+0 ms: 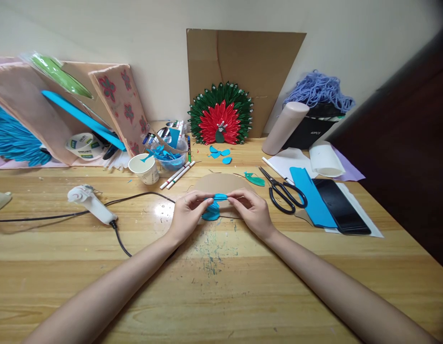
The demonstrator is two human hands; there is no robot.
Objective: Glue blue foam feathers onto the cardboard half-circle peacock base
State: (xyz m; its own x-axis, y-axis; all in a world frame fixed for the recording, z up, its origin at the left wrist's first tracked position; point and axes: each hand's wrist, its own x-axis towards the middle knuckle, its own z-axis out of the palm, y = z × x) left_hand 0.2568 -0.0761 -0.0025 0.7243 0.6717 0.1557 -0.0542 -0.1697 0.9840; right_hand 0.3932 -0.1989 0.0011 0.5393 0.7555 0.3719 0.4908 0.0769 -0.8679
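Note:
Between my two hands a small folded blue paper piece [220, 197] is stretched sideways. My left hand [188, 212] pinches its left end between thumb and forefinger. At the other end my right hand [253, 210] grips it the same way. Just below, more blue petal-shaped pieces [211, 212] lie by my left fingertips, partly covered by them. A round brown cardboard disc [221, 180] is flat on the table under and behind my hands. Farther back are several loose blue petals [220, 154] and a green leaf-shaped piece [254, 179].
A glue gun [94, 205] with a black cord lies left. Black-handled scissors [284, 191], a blue strip [312, 198] and a phone [341, 205] lie right. Behind stand a paper cup [144, 169], a tub of blue scraps [171, 160] and a red-and-green peacock [221, 114] against cardboard [250, 57].

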